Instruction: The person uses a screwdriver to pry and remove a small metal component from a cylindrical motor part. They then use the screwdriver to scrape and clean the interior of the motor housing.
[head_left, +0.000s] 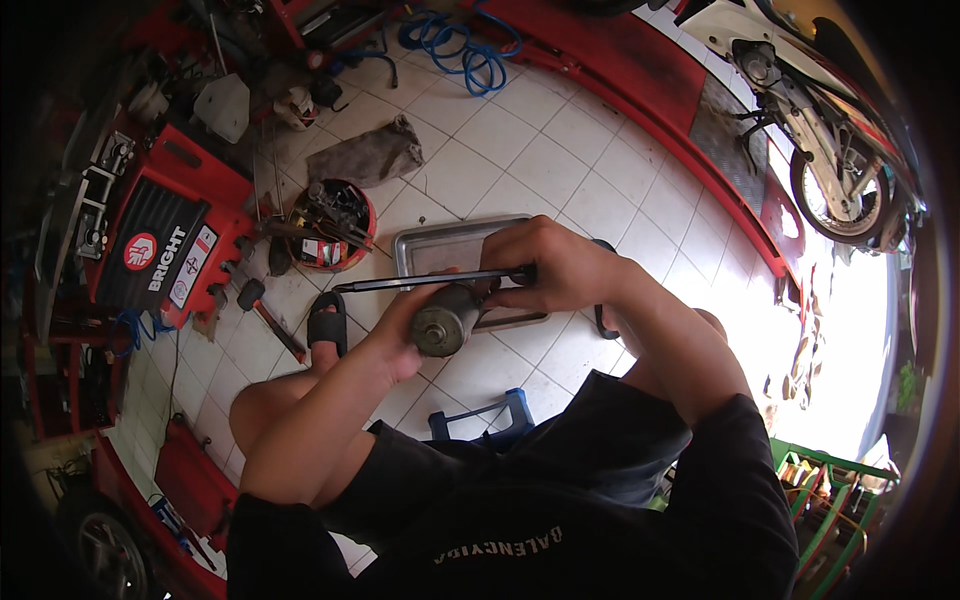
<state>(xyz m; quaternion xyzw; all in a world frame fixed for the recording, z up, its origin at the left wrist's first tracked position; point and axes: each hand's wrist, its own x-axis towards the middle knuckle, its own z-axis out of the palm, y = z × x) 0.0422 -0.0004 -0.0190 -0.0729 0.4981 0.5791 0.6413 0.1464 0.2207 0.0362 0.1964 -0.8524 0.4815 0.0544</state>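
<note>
My left hand (402, 328) is closed round a dull metal cylinder (443, 322), which looks like a small electric motor; its round end points toward me. My right hand (562, 262) is closed on the dark end of a long, slim metal tool (420, 281), perhaps a screwdriver. The tool lies crosswise above the cylinder, its thin tip pointing left. The right fingertips are close to the cylinder's far end; whether they touch it is hidden. Beneath both hands, a shallow metal tray (420, 240) rests on the tiled floor, partly covered by them.
A red tub (362, 235) of tools and parts stands left of the tray, beside a grey cloth (370, 152). A hammer (270, 318) lies near a red-and-black machine (165, 235). A blue hose (465, 50) coils ahead. A motorcycle (825, 140) stands far right beside a red platform (640, 85).
</note>
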